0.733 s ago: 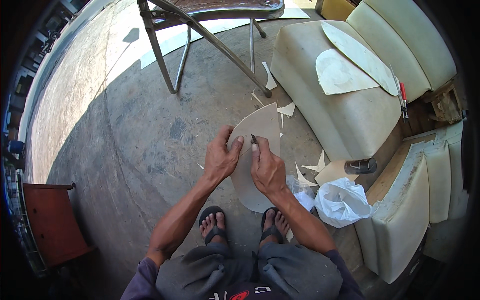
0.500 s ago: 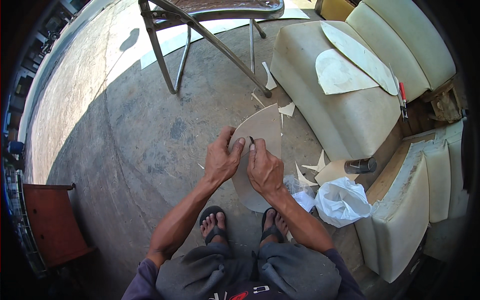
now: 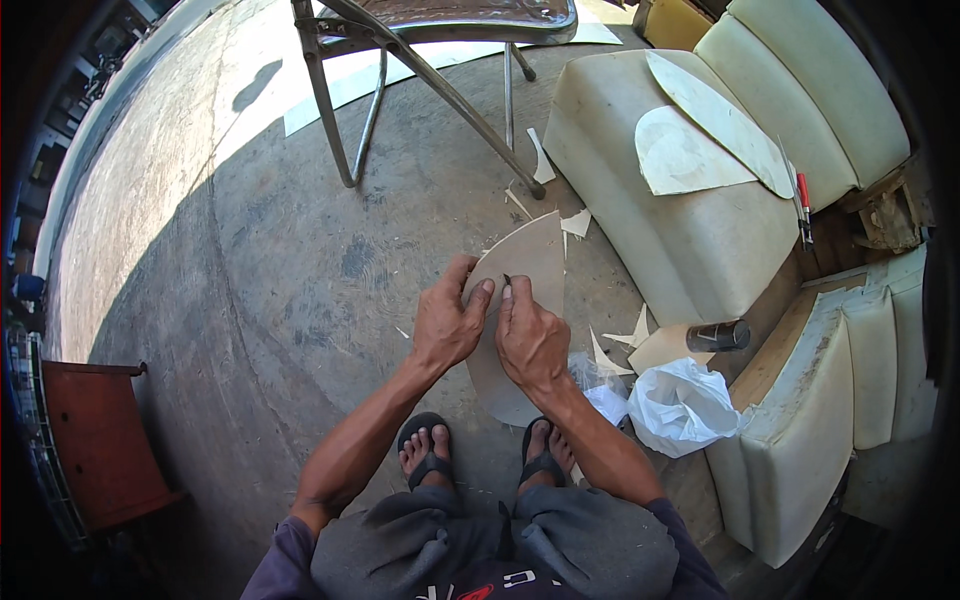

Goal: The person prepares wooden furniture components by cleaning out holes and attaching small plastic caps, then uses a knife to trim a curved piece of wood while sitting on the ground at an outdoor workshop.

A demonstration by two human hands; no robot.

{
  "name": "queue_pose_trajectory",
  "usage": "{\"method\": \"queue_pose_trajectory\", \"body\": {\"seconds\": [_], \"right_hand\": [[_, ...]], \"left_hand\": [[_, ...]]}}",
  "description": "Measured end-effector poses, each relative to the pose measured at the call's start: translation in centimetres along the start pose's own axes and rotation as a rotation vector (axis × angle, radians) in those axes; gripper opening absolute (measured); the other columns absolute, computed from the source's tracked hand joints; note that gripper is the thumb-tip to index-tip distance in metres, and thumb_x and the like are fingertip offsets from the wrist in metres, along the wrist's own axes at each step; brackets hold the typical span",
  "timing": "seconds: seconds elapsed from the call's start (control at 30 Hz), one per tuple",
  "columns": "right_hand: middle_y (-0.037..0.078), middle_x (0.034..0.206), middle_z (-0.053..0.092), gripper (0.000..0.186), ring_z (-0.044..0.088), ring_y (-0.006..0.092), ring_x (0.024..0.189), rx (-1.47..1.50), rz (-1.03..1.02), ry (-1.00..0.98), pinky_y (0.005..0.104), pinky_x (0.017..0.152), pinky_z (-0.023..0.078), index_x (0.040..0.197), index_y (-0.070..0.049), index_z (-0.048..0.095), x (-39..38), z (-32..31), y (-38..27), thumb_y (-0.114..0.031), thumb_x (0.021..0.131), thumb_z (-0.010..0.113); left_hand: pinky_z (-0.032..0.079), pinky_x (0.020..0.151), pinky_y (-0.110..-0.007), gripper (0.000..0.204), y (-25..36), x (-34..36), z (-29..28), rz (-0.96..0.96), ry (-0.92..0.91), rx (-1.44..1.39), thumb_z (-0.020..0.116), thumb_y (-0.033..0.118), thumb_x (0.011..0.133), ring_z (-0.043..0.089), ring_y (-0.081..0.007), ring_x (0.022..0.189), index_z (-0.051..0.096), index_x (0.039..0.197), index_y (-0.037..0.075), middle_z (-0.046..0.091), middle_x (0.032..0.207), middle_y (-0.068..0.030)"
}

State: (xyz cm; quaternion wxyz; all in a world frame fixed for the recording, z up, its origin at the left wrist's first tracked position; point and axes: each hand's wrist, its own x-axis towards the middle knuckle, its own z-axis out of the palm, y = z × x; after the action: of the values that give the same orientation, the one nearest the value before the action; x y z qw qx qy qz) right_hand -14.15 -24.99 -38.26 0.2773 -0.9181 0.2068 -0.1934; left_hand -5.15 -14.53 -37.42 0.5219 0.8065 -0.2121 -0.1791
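Note:
A thin beige board, rounded along its edges and pointed at the top, is held upright or tilted over the floor in front of my feet; I cannot tell which. My left hand grips its left edge, thumb on the face. Just to the right, my right hand pinches a small dark blade-like tool against the board's face; most of the tool is hidden by my fingers. Pale offcuts lie on the floor right of the board.
A metal chair stands ahead. Cream seat cushions on the right carry cut pieces and red-handled tools. A white plastic bag and dark cylinder lie nearby. A reddish-brown panel is at left.
The dark tool and my right fingers have shifted slightly on the board, with less of the tool showing now. The whole view has shifted a little; both hands keep their hold.

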Motion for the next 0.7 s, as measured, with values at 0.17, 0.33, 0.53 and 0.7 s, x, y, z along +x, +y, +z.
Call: {"method": "queue_pose_trajectory", "body": {"seconds": [0.17,0.33,0.53,0.7], "right_hand": [[0.019,0.065,0.066,0.008,0.068,0.0397,0.059,-0.016,0.001,-0.009,0.0481,0.049,0.050,0.105,-0.006,0.055,-0.08,-0.06,-0.06,-0.014,0.103,0.054],[0.019,0.066,0.067,0.009,0.068,0.0404,0.059,-0.022,0.006,-0.014,0.0492,0.050,0.050,0.106,-0.006,0.055,-0.22,-0.17,-0.12,-0.014,0.102,0.055],[0.020,0.068,0.067,0.009,0.069,0.0406,0.061,-0.075,0.023,-0.045,0.0497,0.051,0.051,0.108,-0.006,0.054,-0.07,-0.54,-0.43,-0.014,0.102,0.055],[0.021,0.069,0.067,0.011,0.069,0.0413,0.063,-0.085,0.010,-0.074,0.0500,0.051,0.051,0.107,-0.005,0.051,-0.02,-0.95,-0.15,-0.013,0.101,0.055]], "left_hand": [[0.052,0.078,-0.033,0.024,-0.26,-0.04,0.05,-0.002,-0.003,-0.008,0.063,0.017,0.100,0.065,-0.0161,0.085,0.061,0.118,0.002,0.071,0.092,-0.0143],[0.054,0.079,-0.044,0.028,-0.78,-0.01,0.27,0.026,0.015,-0.026,0.063,0.019,0.098,0.071,-0.0441,0.097,0.061,0.121,0.005,0.072,0.101,-0.0260],[0.052,0.080,-0.036,0.024,-0.83,-0.22,0.35,0.042,0.002,-0.065,0.063,0.015,0.099,0.066,-0.0248,0.090,0.060,0.119,0.003,0.070,0.094,-0.0179],[0.052,0.077,-0.035,0.023,0.08,-0.50,0.08,0.056,-0.026,-0.049,0.064,0.011,0.098,0.064,-0.0240,0.085,0.061,0.119,0.002,0.068,0.091,-0.0185]]}}
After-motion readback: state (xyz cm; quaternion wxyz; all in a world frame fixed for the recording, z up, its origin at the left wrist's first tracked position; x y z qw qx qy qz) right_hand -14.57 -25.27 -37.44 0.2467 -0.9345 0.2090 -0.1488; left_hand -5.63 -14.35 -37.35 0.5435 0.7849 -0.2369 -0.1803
